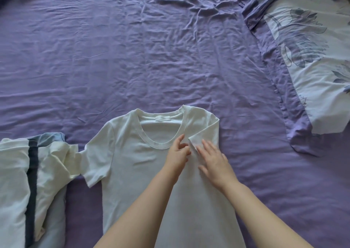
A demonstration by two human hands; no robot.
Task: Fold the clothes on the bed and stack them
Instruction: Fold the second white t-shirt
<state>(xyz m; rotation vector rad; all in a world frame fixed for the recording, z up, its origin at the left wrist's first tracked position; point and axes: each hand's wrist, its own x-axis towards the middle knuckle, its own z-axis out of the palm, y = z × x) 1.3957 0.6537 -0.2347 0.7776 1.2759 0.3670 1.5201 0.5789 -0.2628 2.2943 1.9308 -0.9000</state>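
Now, tee: white T-shirt [136,153] lies face up on the bed [132,58], neck away from the person, spread flat so the folds land square.
Right side: already turned in over the chest, its sleeve [200,134] doubled back on top. Prob. the first third of a thirds fold.
Right hand: right hand [214,160] lies flat, fingers straight, pressing the folded-in panel just below the sleeve cuff. Looks like it pins the layer so it won't spring back.
Left hand: left hand [179,154] sits w/ fingers bent at the cuff edge, just beside the neckline. Seems to pinch or tuck the cuff corner; can't tell for sure if cloth is gripped.
Left sleeve: left sleeve [94,164] lies out flat, not yet folded, tip touching the pile.
Pile: clothes pile [28,181] at the near left, white cloth w/ a dark stripe over pale blue, rumpled. Kept close, likely as the stacking spot.
Pillow: floral pillow [312,58] far right, well apart from the work.
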